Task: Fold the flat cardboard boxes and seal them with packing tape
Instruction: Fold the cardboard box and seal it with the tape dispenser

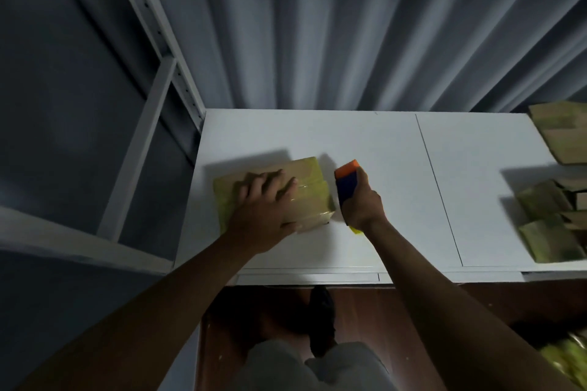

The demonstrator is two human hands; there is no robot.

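A small folded cardboard box (309, 181) with yellow-green print and shiny tape across its top sits on the left part of the white table (397, 168). My left hand (265, 203) lies on top of the box with fingers spread, thumb at its near edge. Just right of the box, my right hand (360, 203) grips a tape dispenser (347, 182) with a blue body and an orange tip pointing away from me. A bit of yellow tape shows below that hand.
Flat and folded cardboard boxes (552, 222) lie piled at the table's right edge, with more boxes (562, 130) at the far right corner. A white metal shelf frame (149, 124) stands to the left. A grey curtain hangs behind the table.
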